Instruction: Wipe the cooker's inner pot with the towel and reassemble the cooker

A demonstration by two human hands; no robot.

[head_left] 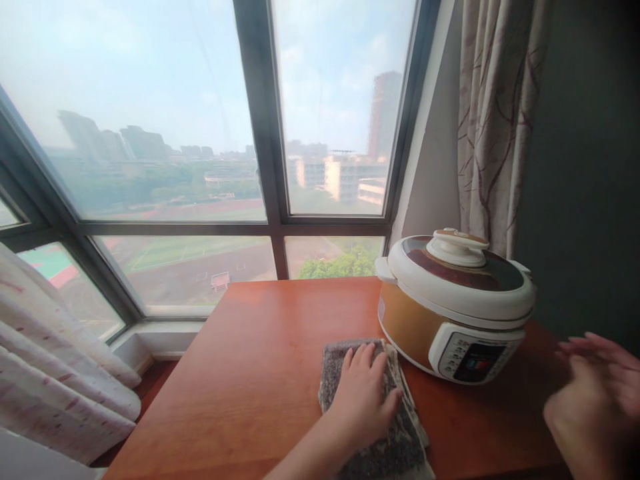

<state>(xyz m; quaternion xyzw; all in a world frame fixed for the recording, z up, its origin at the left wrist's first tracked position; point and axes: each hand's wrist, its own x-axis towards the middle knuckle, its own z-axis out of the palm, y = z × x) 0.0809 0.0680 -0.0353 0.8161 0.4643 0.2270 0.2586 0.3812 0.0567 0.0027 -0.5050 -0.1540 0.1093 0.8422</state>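
— Where's the cloth?
— Folded grey fuzzy cloth (373, 413) on the reddish wooden table (250, 373), seven o'clock of the white-and-gold pressure cooker (455, 307). My left hand (363, 400) presses flat on it.
— Handling?
— Soft, light, probably; pinch an edge. My right hand (595, 400) is blurred, seemingly open, empty.

A reddish-brown wooden desk (260, 373) stands against a large window with a dark metal frame (263, 167). Through the glass a hazy city shows: a tall reddish tower (384, 113), lower pale buildings (340, 177), a sports ground with a reddish track (200, 267) and green treetops (340, 265). To the right of the window hangs a beige curtain patterned with brown branches (493, 127), in front of a dark grey-green wall (585, 167). At the lower left a white curtain with faint pink marks (60, 373) bunches beside the white window sill (155, 337).
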